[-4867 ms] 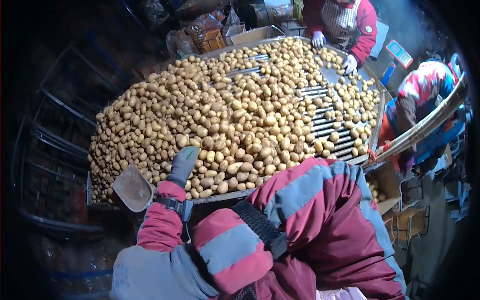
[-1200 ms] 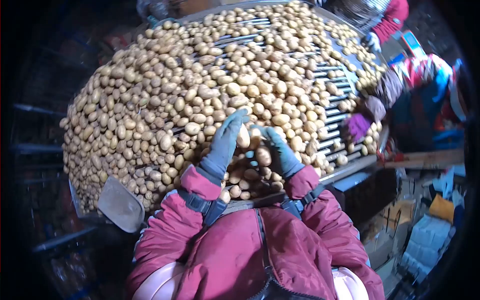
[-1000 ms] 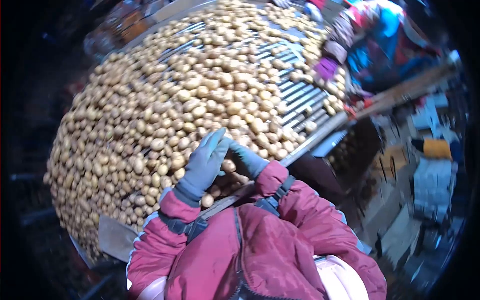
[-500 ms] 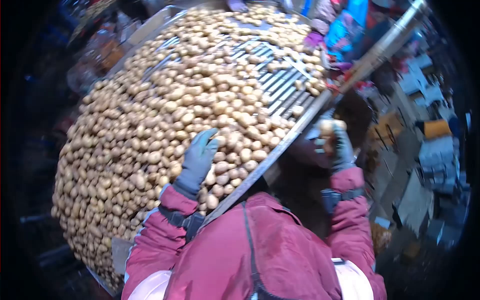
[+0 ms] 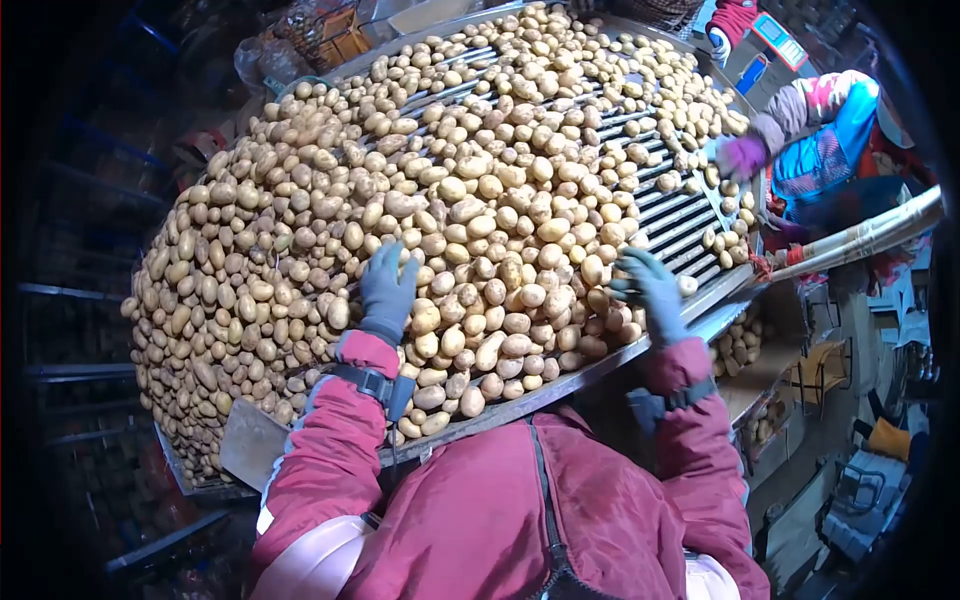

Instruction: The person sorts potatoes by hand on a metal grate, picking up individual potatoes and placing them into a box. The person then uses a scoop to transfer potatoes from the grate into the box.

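Observation:
A broad heap of potatoes (image 5: 480, 250) covers the slatted metal table in front of me. My left hand (image 5: 387, 285), in a grey glove, rests on the potatoes at the middle of the heap with its fingers apart. Over the right part of the heap, just inside the metal edge, is my right hand (image 5: 652, 288), also gloved. Its fingers are stretched out towards the potatoes, and I see nothing held in it.
Bare slats (image 5: 675, 225) show at the right. The metal rim (image 5: 540, 400) runs along my front. A co-worker's purple-gloved hand (image 5: 742, 157) reaches in at the far right. A wrapped pole (image 5: 865, 232) juts out rightwards. More potatoes (image 5: 738, 345) lie below the rim.
My right hand has come from outside the rim, where it held potatoes, back over the heap and no longer shows any in it. My left hand stays on the heap; the view has turned.

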Motion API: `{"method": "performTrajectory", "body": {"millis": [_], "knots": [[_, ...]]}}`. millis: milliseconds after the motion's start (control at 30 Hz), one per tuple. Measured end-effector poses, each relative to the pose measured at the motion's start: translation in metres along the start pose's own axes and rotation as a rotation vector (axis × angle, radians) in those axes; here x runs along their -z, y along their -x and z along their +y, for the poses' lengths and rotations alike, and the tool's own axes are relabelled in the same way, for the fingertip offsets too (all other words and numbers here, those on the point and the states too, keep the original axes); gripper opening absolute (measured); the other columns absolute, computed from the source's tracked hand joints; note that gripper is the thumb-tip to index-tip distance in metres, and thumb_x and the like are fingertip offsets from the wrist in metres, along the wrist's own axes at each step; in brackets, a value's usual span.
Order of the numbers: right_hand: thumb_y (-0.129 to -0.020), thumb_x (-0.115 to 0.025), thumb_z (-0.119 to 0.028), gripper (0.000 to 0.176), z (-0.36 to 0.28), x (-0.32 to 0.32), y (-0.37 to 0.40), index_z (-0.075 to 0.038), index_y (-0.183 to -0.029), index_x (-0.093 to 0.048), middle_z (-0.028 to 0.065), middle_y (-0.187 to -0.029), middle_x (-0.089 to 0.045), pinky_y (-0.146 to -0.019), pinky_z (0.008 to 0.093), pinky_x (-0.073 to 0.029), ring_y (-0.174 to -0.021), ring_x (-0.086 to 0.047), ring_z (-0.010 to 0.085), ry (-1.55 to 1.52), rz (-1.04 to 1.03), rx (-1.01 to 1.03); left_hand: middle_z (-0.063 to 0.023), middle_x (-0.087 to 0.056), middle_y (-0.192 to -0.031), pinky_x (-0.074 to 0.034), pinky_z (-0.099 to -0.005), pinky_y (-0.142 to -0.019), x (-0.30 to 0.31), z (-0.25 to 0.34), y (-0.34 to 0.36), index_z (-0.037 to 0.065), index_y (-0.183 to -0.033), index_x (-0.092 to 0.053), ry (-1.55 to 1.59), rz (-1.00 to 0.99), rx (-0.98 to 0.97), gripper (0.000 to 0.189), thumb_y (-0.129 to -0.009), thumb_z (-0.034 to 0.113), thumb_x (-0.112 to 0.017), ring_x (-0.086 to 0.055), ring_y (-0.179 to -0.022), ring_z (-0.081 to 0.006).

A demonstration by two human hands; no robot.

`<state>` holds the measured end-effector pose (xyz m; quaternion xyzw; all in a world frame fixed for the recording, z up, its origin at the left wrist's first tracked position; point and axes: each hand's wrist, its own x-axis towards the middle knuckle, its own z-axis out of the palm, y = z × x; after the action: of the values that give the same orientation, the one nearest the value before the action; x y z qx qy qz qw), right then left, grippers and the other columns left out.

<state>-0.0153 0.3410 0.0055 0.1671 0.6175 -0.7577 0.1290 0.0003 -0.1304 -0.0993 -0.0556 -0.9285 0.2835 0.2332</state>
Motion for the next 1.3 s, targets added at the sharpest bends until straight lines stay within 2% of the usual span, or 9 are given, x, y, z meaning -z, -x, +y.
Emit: {"method": "performTrajectory", "body": {"millis": [67, 333, 533, 700, 900, 1000, 1067, 1133, 1300], "knots": [[-0.099, -0.066, -0.025, 0.037, 0.051, -0.039, -0.041, -0.005, -0.13, -0.065, 0.0049, -0.111, -0.071, -0.077, 0.0255, -0.056, -0.089, -0.068, 0.0115, 0.412, -0.223, 0.406, -0.0208, -0.057, -0.137, -0.041, -0.046, -0.111, 0.072, -0.001, -0.026, 0.002, -0.136, -0.058, 0.8, -0.18, 0.303, 0.053, -0.094, 0.033, -0.066, -0.053, -0.126, -0.0368], [-0.099, -0.064, -0.032, 0.073, 0.075, -0.158, -0.016, -0.016, -0.16, -0.03, 0.0098, -0.153, -0.051, -0.112, 0.0337, -0.041, -0.132, -0.052, 0.0185, 0.445, -0.929, 0.201, -0.0247, -0.047, -0.145, -0.038, -0.0541, -0.111, 0.03, 0.022, -0.032, 0.01, -0.145, -0.053, 0.767, -0.365, 0.823, 0.068, -0.09, 0.047, -0.069, -0.044, -0.132, -0.0448], [-0.074, -0.069, -0.031, 0.053, 0.042, -0.14, -0.04, -0.015, -0.125, -0.068, 0.0159, -0.149, -0.048, -0.12, 0.0609, -0.027, -0.147, -0.031, 0.042, 0.352, -1.142, -0.05, -0.0161, -0.057, -0.131, -0.045, -0.0531, -0.099, 0.077, 0.073, -0.121, 0.021, -0.139, -0.06, 0.866, -0.178, 0.365, 0.058, -0.089, 0.047, -0.068, -0.056, -0.117, -0.0406], [-0.099, -0.064, -0.032, 0.077, -0.029, -0.114, -0.052, -0.011, -0.162, -0.025, 0.0137, -0.147, -0.054, -0.107, 0.0307, -0.044, -0.13, -0.053, 0.0181, 0.655, -1.046, -0.062, -0.0241, -0.041, -0.15, -0.042, -0.0543, -0.106, 0.06, 0.14, -0.189, 0.02, -0.143, -0.057, 1.415, -0.378, 0.553, 0.064, -0.088, 0.051, -0.068, -0.049, -0.129, -0.0449], [-0.094, -0.065, -0.021, 0.027, -0.013, -0.052, -0.092, -0.008, -0.117, -0.067, 0.0134, -0.117, -0.065, -0.09, 0.0386, -0.053, -0.107, -0.064, 0.028, 0.509, -0.831, 0.274, -0.0251, -0.036, -0.154, -0.029, -0.056, -0.117, 0.104, 0.191, -0.252, 0.016, -0.14, -0.06, 1.358, -0.33, 0.334, 0.065, -0.086, 0.051, -0.071, -0.034, -0.14, -0.0475], [-0.086, -0.073, -0.027, 0.039, -0.039, -0.01, -0.13, -0.003, -0.117, -0.069, 0.0156, -0.114, -0.069, -0.089, 0.0373, -0.052, -0.107, -0.064, 0.0243, 0.684, -0.666, -0.345, -0.024, -0.035, -0.157, -0.029, -0.0511, -0.119, 0.129, 0.229, -0.262, 0.013, -0.138, -0.061, 1.216, -0.337, -0.14, 0.063, -0.087, 0.048, -0.072, -0.033, -0.143, -0.0455], [-0.072, -0.082, -0.026, 0.039, -0.044, 0.015, -0.142, -0.007, -0.106, -0.074, 0.0163, -0.113, -0.069, -0.093, 0.0387, -0.05, -0.105, -0.064, 0.0306, 1.282, -0.596, 0.382, -0.0234, -0.036, -0.158, -0.031, -0.048, -0.119, 0.154, 0.237, -0.256, 0.013, -0.14, -0.059, 1.726, -0.404, 0.066, 0.062, -0.088, 0.046, -0.07, -0.035, -0.143, -0.0445], [-0.081, -0.079, -0.015, 0.043, -0.023, 0.051, -0.168, -0.006, -0.122, -0.069, 0.0059, -0.117, -0.069, -0.093, 0.0298, -0.051, -0.108, -0.063, 0.0199, 0.36, -0.358, -0.029, -0.0218, -0.039, -0.157, -0.036, -0.0469, -0.116, 0.162, 0.231, -0.238, 0.013, -0.145, -0.054, 1.744, -0.478, 0.048, 0.065, -0.091, 0.047, -0.067, -0.04, -0.141, -0.0417], [-0.099, -0.064, -0.016, 0.045, -0.055, 0.088, -0.17, -0.005, -0.141, -0.057, 0.0052, -0.133, -0.063, -0.093, 0.0274, -0.053, -0.114, -0.062, 0.0134, 0.306, -0.184, -0.017, -0.0179, -0.05, -0.148, -0.039, -0.0444, -0.114, 0.146, 0.144, -0.133, 0.011, -0.141, -0.058, 1.899, -0.556, 0.47, 0.054, -0.091, 0.029, -0.072, -0.048, -0.137, -0.0345]]}}
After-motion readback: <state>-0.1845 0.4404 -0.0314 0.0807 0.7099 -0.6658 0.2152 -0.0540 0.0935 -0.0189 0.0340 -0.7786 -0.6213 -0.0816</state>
